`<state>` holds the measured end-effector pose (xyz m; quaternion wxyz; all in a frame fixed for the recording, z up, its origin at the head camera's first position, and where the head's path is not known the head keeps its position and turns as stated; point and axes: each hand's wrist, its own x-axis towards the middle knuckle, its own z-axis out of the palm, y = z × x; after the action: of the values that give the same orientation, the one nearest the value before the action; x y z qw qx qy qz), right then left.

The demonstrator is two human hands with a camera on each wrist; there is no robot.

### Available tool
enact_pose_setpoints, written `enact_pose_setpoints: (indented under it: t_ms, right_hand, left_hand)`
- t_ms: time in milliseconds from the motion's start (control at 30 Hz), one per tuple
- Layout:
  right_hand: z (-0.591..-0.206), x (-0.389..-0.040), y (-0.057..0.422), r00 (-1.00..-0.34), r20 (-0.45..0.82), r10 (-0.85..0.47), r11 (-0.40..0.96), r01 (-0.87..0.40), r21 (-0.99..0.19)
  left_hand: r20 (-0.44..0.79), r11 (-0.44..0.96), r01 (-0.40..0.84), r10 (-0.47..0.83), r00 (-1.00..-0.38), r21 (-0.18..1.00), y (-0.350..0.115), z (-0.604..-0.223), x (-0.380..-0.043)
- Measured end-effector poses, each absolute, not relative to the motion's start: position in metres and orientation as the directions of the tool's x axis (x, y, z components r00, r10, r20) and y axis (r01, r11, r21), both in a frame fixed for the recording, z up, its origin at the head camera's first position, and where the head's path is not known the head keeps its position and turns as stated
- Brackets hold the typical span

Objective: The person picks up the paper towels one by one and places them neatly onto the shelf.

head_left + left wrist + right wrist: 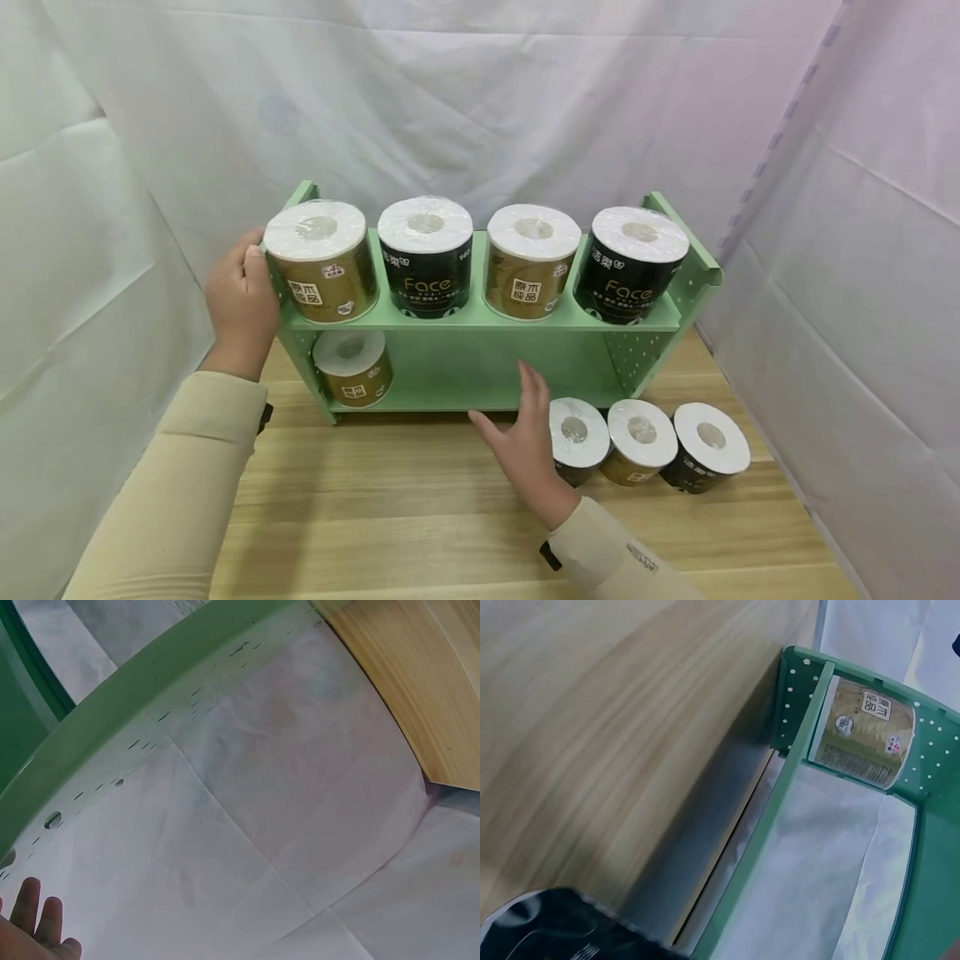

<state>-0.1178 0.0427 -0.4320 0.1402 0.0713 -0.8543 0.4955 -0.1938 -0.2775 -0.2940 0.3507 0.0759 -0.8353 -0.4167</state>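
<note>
My left hand is at the left end of the green two-tier shelf, its thumb beside a gold-wrapped toilet roll. In the left wrist view, fingers show outside the perforated side panel. My right hand, thumb and fingers spread, is in front of the lower tier, nearest a black-wrapped toilet roll that it partly hides. Another gold roll stands at the left of the lower tier, also seen in the right wrist view.
The top tier also bears two black rolls and a gold roll. Right of my right hand, a gold roll and a black roll stand on the wooden table. White cloth surrounds the table.
</note>
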Motion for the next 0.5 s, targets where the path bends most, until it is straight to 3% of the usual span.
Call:
enact_pose_setpoints:
  t_ms: [500]
  right_hand:
    - [-0.448,-0.099,0.083,-0.897,0.438,0.063,0.619,-0.309,-0.722]
  left_hand:
    - [0.493,0.633,0.14,-0.426,-0.759,0.762,-0.276,-0.292,-0.193]
